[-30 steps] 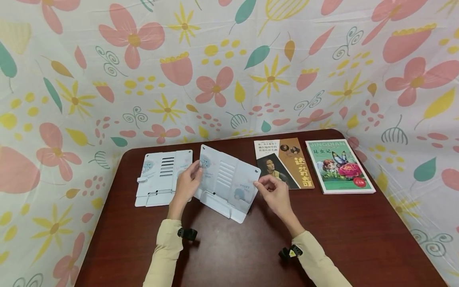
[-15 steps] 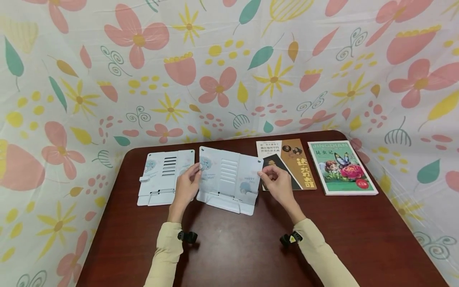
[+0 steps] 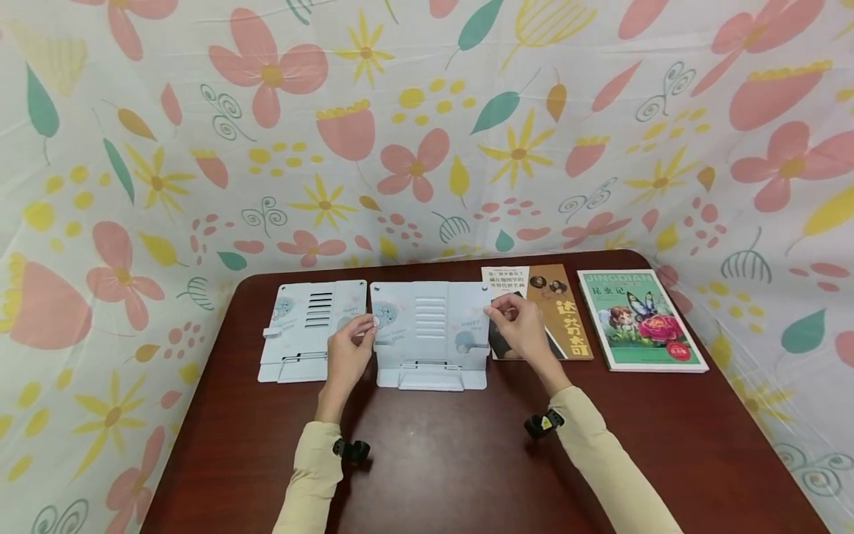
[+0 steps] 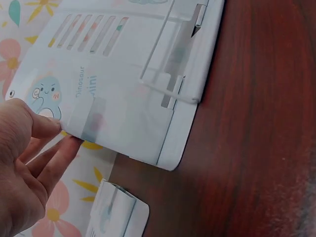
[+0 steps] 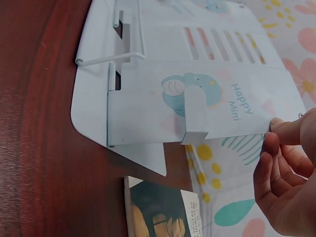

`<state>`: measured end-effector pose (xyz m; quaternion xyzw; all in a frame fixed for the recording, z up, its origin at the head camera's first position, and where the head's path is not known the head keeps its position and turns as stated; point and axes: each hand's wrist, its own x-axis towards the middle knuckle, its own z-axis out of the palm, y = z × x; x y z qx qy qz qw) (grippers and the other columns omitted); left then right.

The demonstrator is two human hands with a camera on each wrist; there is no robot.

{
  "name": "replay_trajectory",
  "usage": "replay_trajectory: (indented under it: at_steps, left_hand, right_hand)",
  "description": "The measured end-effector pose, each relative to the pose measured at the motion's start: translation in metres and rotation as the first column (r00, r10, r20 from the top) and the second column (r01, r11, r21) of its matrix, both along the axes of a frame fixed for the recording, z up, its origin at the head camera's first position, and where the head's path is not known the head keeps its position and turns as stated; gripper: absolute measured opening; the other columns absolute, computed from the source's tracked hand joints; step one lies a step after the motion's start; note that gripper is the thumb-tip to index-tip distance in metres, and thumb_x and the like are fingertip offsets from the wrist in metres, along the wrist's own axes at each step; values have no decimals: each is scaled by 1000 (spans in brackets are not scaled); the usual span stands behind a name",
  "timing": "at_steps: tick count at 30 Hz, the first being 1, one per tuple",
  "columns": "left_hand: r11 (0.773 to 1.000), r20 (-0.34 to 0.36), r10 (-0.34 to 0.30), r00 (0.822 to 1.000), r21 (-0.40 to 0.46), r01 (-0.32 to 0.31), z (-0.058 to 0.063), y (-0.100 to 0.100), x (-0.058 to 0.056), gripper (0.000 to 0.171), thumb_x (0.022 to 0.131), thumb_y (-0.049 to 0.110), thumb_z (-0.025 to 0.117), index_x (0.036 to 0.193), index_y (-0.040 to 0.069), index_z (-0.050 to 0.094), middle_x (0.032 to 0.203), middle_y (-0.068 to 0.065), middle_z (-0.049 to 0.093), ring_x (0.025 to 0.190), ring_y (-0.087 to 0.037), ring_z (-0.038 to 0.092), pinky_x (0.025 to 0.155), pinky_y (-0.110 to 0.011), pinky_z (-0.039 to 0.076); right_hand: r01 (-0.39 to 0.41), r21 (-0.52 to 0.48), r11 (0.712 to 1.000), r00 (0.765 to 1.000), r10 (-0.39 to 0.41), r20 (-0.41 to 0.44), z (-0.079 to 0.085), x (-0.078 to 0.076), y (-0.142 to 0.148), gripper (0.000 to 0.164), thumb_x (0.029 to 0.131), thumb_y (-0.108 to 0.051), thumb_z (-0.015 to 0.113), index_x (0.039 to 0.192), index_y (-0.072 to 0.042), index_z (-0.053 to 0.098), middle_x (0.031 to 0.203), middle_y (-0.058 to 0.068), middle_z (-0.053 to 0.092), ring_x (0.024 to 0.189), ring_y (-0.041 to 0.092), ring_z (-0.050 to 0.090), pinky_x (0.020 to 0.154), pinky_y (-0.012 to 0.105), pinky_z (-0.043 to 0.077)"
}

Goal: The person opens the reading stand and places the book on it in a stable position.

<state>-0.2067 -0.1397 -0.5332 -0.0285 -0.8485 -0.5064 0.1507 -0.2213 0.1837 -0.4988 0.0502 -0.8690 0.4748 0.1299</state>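
Observation:
A white metal book stand (image 3: 430, 351) with pale blue dinosaur prints and slots stands on the table, its back panel raised and its wire page holder at the bottom front. My left hand (image 3: 348, 356) pinches the panel's left edge; in the left wrist view the thumb lies on the front and the fingers are behind. At the opposite edge my right hand (image 3: 525, 332) pinches the panel near its upper corner between thumb and fingers. A side clip (image 5: 196, 116) sticks out below that grip. Left of it is a second, similar book stand (image 3: 293, 330), partly hidden by my left hand.
Behind my right hand lies a brown and white book (image 3: 563, 308) with a portrait cover. Farther right is a green book (image 3: 637, 319) with a butterfly and flower. The dark red table (image 3: 427, 460) ends at a floral cloth backdrop (image 3: 400, 111).
The held book stand has turned from a tilt to level, its right side rising and its lower edge coming square to the table. Both hands keep their hold on its edges.

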Motion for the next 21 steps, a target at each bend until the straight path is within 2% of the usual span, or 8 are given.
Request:
replay_trajectory:
  at_steps: [5, 8, 13, 18, 21]
  left_hand:
    - [999, -17, 4, 1000, 33, -3, -3, 0, 2, 23, 93, 4, 70, 116, 5, 75, 106, -14, 78, 92, -27, 76, 71, -23, 59]
    - [999, -22, -1, 1000, 36, 1, -1, 1, 3, 23, 93, 4, 70, 116, 4, 75, 105, -14, 78, 90, -28, 76, 69, -21, 58]
    - [999, -18, 0, 1000, 32, 1, 0, 2, 2, 24, 93, 4, 70, 117, 2, 74, 105, -14, 78, 95, -26, 76, 75, -30, 61]
    - [999, -13, -2, 1000, 38, 2, 1, 0, -1, 24, 93, 4, 70, 116, 2, 74, 106, -14, 78, 99, -25, 75, 83, -38, 61]
    - [999, -19, -8, 1000, 36, 9, 1, 0, -2, 22, 93, 4, 71, 115, 2, 75, 104, -14, 78, 99, -26, 75, 82, -39, 61]
  right_hand:
    - [2, 13, 1000, 1000, -2, 12, 0, -9, 0, 14, 93, -16, 74, 90, -3, 69, 80, 14, 70, 59, 11, 55, 51, 21, 42]
    - [12, 23, 1000, 1000, -12, 14, 0, -12, 1, 13, 94, -16, 74, 90, -4, 70, 78, 13, 69, 56, 9, 53, 50, 22, 42]
    - [17, 17, 1000, 1000, -17, 16, 2, -14, 0, 14, 94, -16, 73, 91, -3, 70, 77, 14, 68, 56, 10, 52, 49, 22, 41]
    - [9, -6, 1000, 1000, -8, 18, 2, -15, -1, 14, 94, -16, 73, 93, -2, 69, 80, 15, 69, 56, 10, 56, 50, 21, 43]
    - [5, -24, 1000, 1000, -4, 10, 1, -15, 0, 14, 95, -16, 73, 94, -2, 69, 81, 16, 70, 57, 10, 59, 50, 21, 45]
